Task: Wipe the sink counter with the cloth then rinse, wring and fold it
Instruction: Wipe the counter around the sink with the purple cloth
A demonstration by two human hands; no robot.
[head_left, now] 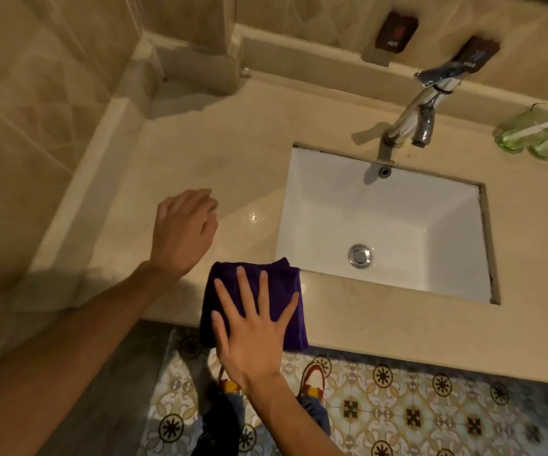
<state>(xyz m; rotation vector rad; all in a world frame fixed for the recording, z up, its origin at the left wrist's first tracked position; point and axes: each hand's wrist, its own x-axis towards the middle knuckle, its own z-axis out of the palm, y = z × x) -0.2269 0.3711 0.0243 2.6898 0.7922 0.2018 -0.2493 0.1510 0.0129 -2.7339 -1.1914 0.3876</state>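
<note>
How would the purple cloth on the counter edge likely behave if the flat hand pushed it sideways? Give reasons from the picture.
The cloth is probably floppy: its front drapes over the counter edge. Pushed under the flat right hand, it would likely slide as one folded pad, since the stone looks smooth and glossy. It might slip off, as part already overhangs.

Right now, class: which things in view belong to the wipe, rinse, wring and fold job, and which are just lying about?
Belongs to the job:
purple cloth
counter
sink
tap
right hand, flat on the cloth
left hand, hovering open

Lying about:
green glasses
hot and cold wall labels
</note>
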